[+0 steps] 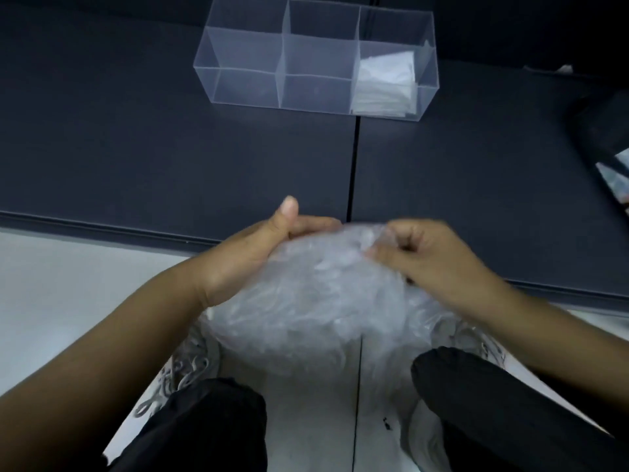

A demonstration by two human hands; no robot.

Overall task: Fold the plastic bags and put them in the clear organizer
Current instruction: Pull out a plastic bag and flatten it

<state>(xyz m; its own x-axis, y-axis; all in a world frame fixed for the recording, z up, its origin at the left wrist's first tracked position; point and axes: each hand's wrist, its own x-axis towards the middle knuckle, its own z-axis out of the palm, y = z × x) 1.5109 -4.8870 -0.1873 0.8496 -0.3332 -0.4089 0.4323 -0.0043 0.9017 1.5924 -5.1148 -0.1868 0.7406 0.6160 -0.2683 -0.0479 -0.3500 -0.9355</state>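
Note:
A crumpled clear plastic bag (316, 301) hangs between both hands, just in front of the near edge of the dark table. My left hand (269, 243) holds its left side, fingers curled round the plastic and thumb raised. My right hand (425, 253) pinches the bag's upper right part; this hand is blurred. Farther back on the table stands the clear organizer (316, 59) with several compartments. Its right-hand front compartment holds folded plastic bags (384, 86). The other compartments look empty.
The dark table (170, 148) has a seam down its middle. A dark object (602, 137) lies at the right edge. Below the bag are my legs in black trousers (211, 427), light shoes and a pale floor.

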